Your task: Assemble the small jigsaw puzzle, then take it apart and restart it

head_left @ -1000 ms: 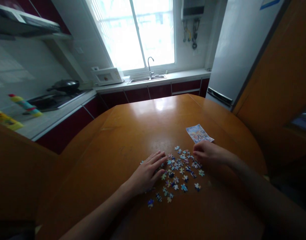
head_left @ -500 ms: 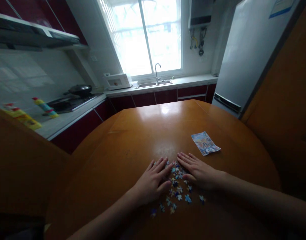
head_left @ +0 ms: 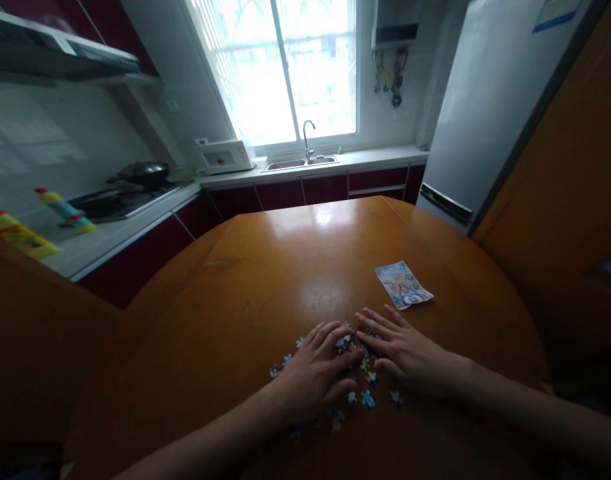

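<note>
Small jigsaw puzzle pieces (head_left: 368, 399) in blue, white and yellow lie scattered in a loose heap near the table's front. My left hand (head_left: 321, 368) rests palm down over the left part of the heap, fingers stretched out and touching pieces. On the right side, my right hand (head_left: 401, 347) lies palm down with its fingers spread, the tips at the heap's far edge. Some pieces are hidden beneath both hands. A colourful printed sheet (head_left: 404, 285), slightly curled, lies beyond my right hand and apart from it.
The pieces lie on a brown wooden table (head_left: 295, 247) with rounded sides. A fridge (head_left: 480, 100) stands at the right. Along the back run a counter with a sink (head_left: 300, 163) and a microwave (head_left: 224, 157). At the left are a stove with a wok (head_left: 144, 172) and bottles (head_left: 65, 210).
My left hand has shifted right over the heap, uncovering pieces on its left side. My right hand's fingers have spread wider. The camera view has turned slightly.
</note>
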`<state>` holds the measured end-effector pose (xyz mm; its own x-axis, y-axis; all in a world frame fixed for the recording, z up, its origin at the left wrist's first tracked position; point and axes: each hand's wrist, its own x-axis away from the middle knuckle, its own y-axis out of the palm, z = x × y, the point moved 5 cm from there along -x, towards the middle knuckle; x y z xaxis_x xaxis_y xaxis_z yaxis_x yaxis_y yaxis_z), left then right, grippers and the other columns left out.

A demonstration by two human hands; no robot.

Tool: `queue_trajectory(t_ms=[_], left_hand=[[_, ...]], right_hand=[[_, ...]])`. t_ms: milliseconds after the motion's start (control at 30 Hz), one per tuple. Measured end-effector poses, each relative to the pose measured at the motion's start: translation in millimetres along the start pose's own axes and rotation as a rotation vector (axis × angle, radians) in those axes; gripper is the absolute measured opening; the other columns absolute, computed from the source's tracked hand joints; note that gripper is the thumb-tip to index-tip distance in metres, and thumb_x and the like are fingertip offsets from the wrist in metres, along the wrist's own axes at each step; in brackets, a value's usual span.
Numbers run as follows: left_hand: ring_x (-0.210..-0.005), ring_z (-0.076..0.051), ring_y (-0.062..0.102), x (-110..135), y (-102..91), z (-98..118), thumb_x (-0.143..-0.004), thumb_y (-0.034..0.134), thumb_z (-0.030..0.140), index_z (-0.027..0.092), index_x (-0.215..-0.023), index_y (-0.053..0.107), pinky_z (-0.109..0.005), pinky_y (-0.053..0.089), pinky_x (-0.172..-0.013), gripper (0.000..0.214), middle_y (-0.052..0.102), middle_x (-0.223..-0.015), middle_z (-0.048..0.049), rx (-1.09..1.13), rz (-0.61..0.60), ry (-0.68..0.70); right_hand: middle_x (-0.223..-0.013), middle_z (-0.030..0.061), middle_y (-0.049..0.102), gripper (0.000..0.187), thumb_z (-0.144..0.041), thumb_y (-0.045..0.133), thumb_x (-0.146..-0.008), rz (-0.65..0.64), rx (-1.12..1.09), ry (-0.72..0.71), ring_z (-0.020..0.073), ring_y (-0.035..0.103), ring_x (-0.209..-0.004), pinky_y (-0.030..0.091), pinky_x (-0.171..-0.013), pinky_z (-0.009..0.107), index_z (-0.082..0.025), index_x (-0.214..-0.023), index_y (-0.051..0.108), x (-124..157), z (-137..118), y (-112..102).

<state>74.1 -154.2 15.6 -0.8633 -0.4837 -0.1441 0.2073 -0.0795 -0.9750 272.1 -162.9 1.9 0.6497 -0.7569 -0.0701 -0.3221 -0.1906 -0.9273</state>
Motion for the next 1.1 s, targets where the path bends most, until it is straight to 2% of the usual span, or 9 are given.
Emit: queue_trajectory(t_ms=[67,133,200,333,467,633,800,967,1100], left_hand=[[-0.146,-0.032,0.030,0,0.3,1,-0.099,0.052,0.050,0.037,-0.147,0.047,-0.057,0.030,-0.120,0.050,0.037,-0.155,-0.0049,-0.003,-0.005,-0.002],[-0.146,-0.033,0.029,0,0.2,3,-0.098,0.054,0.048,0.037,-0.148,0.045,-0.057,0.030,-0.120,0.052,0.037,-0.155,-0.0049,-0.006,-0.013,-0.005],[-0.146,-0.033,0.029,-1,-0.9,4,-0.097,0.056,0.046,0.036,-0.148,0.045,-0.058,0.029,-0.120,0.053,0.037,-0.155,-0.0053,-0.008,-0.012,-0.008],[-0.145,-0.034,0.029,-2,-0.8,5,-0.096,0.058,0.045,0.035,-0.147,0.046,-0.059,0.028,-0.120,0.053,0.037,-0.154,-0.0068,-0.014,-0.022,-0.011],[-0.145,-0.033,0.030,-3,0.3,6,-0.096,0.057,0.046,0.032,-0.145,0.047,-0.059,0.028,-0.120,0.052,0.038,-0.153,-0.0080,-0.011,-0.009,-0.011],[-0.142,-0.033,0.032,-4,-4.6,10,-0.096,0.057,0.044,0.030,-0.139,0.053,-0.056,0.031,-0.119,0.045,0.044,-0.148,-0.0080,0.031,0.017,0.002],[-0.136,-0.032,0.036,-8,-7.4,10,-0.097,0.057,0.042,0.028,-0.129,0.059,-0.054,0.036,-0.115,0.034,0.046,-0.141,-0.0085,0.066,0.039,-0.042],[-0.130,-0.030,0.039,-12,-0.9,5,-0.098,0.056,0.041,0.028,-0.123,0.060,-0.052,0.039,-0.112,0.028,0.045,-0.140,-0.0073,0.132,0.011,-0.124],[-0.131,-0.031,0.039,-14,-0.1,3,-0.098,0.055,0.045,0.031,-0.135,0.054,-0.055,0.040,-0.111,0.039,0.045,-0.142,-0.0075,0.129,-0.003,-0.103]], right_hand=[[-0.163,0.0083,0.032,0.051,-0.030,0.047,-0.100,0.054,0.030,0.025,0.0282,0.017,-0.154,0.012,-0.122,0.060,-0.029,-0.151,0.043,-4,0,1],[-0.157,0.0087,0.042,0.043,-0.018,0.052,-0.095,0.124,0.045,0.036,0.0292,0.021,-0.152,0.017,-0.121,0.059,-0.027,-0.137,0.059,-10,-1,1],[-0.149,0.0102,0.051,0.034,-0.012,0.054,-0.090,0.182,0.041,0.026,0.0299,0.026,-0.149,0.021,-0.119,0.058,-0.023,-0.120,0.067,-16,-5,-1],[-0.133,0.0128,0.059,0.020,-0.008,0.055,-0.088,0.228,-0.041,0.061,0.0295,0.042,-0.136,0.034,-0.111,0.051,-0.018,-0.100,0.067,-25,-10,-9],[-0.109,0.0102,0.066,0.012,-0.009,0.058,-0.085,0.192,-0.090,0.107,0.0251,0.056,-0.107,0.042,-0.093,0.042,-0.018,-0.088,0.066,-29,-8,-16],[-0.083,0.0031,0.070,0.016,-0.006,0.057,-0.080,0.205,-0.305,0.284,0.0171,0.061,-0.078,0.044,-0.072,0.028,-0.018,-0.085,0.066,-39,15,-20],[-0.077,0.0036,0.072,0.013,-0.014,0.058,-0.080,0.224,-0.367,0.359,0.0173,0.064,-0.072,0.043,-0.065,0.026,-0.018,-0.083,0.071,-49,37,-25],[-0.071,0.0042,0.072,0.015,-0.018,0.057,-0.079,0.186,-0.366,0.475,0.0179,0.064,-0.066,0.043,-0.060,0.027,-0.016,-0.078,0.072,-17,63,-29],[-0.073,0.0040,0.072,0.019,-0.021,0.056,-0.081,0.106,-0.377,0.506,0.0187,0.065,-0.068,0.047,-0.062,0.028,-0.018,-0.081,0.074,17,72,-26]])
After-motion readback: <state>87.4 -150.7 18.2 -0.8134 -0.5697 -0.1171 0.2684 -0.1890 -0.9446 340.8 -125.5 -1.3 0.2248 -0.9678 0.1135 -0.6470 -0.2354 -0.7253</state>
